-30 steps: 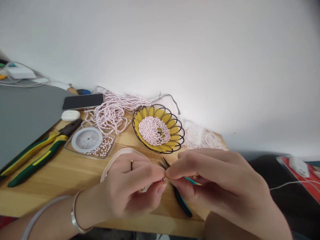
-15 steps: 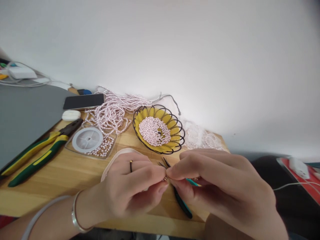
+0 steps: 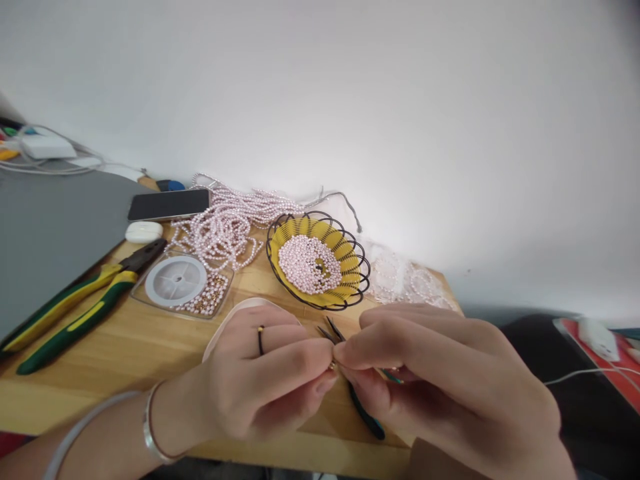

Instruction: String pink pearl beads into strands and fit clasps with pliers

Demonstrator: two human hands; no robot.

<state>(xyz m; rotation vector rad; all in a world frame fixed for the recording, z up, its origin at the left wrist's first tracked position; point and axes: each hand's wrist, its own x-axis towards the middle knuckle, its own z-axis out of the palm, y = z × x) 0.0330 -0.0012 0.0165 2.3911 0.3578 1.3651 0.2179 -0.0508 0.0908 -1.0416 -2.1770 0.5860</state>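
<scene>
Barely anything has moved — my left hand (image 3: 265, 377) and right hand (image 3: 445, 380) stay fingertip to fingertip. Both grips pinch a tiny gold piece (image 3: 332, 365) — slim pliers (image 3: 364, 413) beneath.

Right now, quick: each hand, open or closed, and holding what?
Left hand: closed, pinching a small gold-toned piece.
Right hand: closed in a pinch; exactly what it grips is hidden.

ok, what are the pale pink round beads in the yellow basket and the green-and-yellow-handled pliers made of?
Beads: probably plastic or glass; pearly shine suggests a coating.
Pliers: head looks like dark metal, dull sheen; handles likely plastic or rubber, thick two-colour grips.
</scene>
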